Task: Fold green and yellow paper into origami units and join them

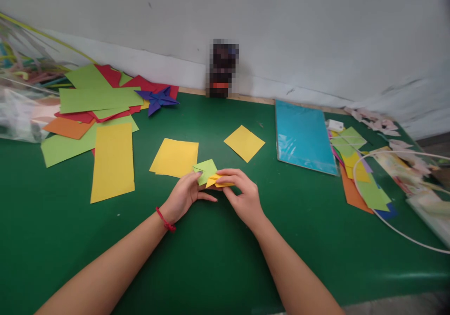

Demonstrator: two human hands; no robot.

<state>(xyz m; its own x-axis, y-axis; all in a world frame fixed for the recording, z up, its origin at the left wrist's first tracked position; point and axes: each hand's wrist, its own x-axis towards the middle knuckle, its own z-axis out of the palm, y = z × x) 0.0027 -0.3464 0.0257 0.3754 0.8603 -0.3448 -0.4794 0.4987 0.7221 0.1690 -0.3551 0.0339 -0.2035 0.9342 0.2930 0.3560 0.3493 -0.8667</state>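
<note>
Between my hands, over the green table, are two folded pieces of paper that meet. My left hand (183,195) pinches the folded green paper (207,168) with the thumb on top; a red cord is round that wrist. The fingers of my right hand (244,195) are closed on the folded yellow paper (220,181), whose pointed end lies against the green one. Whether the two pieces are joined, I cannot tell. Just behind my left hand lie yellow square sheets (177,156), slightly fanned. A single yellow square (244,143) lies farther back, turned cornerwise.
At the back left, a purple folded paper star (159,100) sits beside loose coloured sheets (98,100). A yellow strip (113,162) lies nearer. To the right are a blue pack (304,137), scattered paper pieces (356,165) and a looped white cable (383,219). A wall stands behind.
</note>
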